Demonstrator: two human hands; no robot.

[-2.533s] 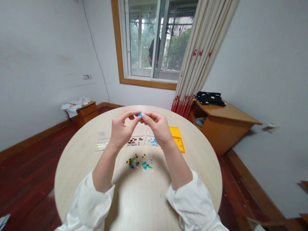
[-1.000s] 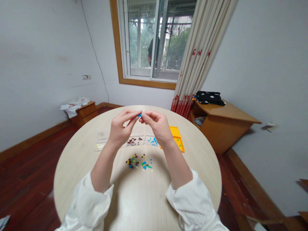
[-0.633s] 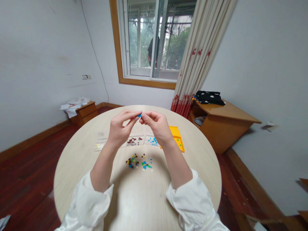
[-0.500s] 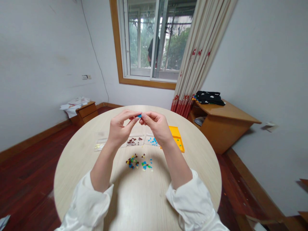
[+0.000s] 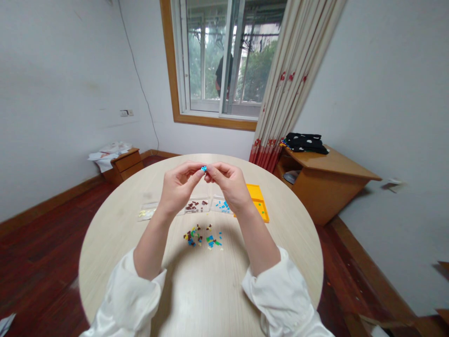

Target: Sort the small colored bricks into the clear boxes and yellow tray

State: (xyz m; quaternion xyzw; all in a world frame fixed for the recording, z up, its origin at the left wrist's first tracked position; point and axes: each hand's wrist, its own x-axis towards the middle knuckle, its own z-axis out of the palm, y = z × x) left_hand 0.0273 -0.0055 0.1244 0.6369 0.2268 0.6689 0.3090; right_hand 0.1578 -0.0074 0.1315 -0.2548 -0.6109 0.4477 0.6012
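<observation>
Small blue building bricks [image 5: 204, 169] are pinched between the fingertips of both hands, raised above the far part of the round table. My left hand [image 5: 178, 186] grips them from the left with thumb and fingers closed. From the right, my right hand [image 5: 227, 182] holds them the same way. Fingertips cover part of the bricks, so I cannot tell how many are joined. Below the hands, a loose pile of mixed bricks [image 5: 192, 236] in brown, yellow, green and blue lies on the table, beside a smaller group of blue and green bricks [image 5: 213, 241].
Beyond the pile stand a clear box with brown bricks [image 5: 196, 206], a clear box with blue bricks [image 5: 221, 206], pale yellow bricks [image 5: 146, 214] in another box at left, and an open yellow box [image 5: 264, 213] at right. All rest on the round table [image 5: 203, 290].
My left hand has shifted slightly to the right, its fingers regripping, and more of the blue bricks shows between the fingertips. The right hand stays nearly still.
</observation>
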